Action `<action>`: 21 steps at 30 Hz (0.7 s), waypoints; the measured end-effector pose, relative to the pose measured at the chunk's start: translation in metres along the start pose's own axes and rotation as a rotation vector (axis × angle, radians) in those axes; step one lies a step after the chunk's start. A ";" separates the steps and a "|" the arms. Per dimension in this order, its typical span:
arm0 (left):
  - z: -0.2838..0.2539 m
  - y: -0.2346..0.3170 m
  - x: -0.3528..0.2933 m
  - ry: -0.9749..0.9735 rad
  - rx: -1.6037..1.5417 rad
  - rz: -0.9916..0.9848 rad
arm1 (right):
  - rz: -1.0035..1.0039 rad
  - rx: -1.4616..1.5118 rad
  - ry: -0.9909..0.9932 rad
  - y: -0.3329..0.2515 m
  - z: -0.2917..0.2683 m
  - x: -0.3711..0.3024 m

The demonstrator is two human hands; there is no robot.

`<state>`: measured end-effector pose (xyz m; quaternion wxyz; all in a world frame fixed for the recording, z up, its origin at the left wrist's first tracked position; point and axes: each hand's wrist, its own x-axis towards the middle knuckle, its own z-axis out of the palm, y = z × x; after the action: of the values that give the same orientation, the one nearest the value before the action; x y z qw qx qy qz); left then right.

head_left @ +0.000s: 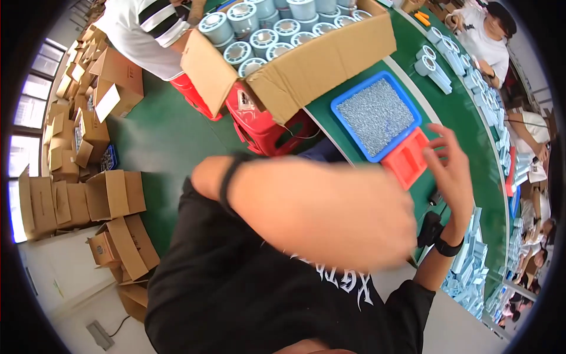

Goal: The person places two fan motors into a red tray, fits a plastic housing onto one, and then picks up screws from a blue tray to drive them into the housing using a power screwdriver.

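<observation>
in the head view, the left hand (354,212) is a blur close to the lens; i cannot tell how far its fingers are open or whether it holds anything. the right hand (453,171) is half open, fingers loosely bent, with nothing visible in its grasp, just right of the red tray (405,158). that tray lies on the counter (454,112) against the near side of the blue tray (352,133), probably so both sit within easy reach. the raised rim likely keeps the loose grey bits (377,115) from scattering. far left of them, the carton (330,65) stands open-topped over a red stool (259,124), perhaps to keep its round parts (263,39) reachable.
</observation>
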<state>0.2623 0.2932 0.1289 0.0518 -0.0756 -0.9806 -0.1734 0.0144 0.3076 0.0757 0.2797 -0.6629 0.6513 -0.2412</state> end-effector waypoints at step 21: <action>-0.056 -0.167 -0.236 0.341 0.335 -1.374 | -0.963 -0.643 0.102 -0.174 0.195 0.291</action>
<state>0.4703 0.0877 0.0953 0.0942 0.5941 -0.7985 -0.0237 0.2852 0.0272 0.0401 -0.1087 -0.9237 0.3294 -0.1627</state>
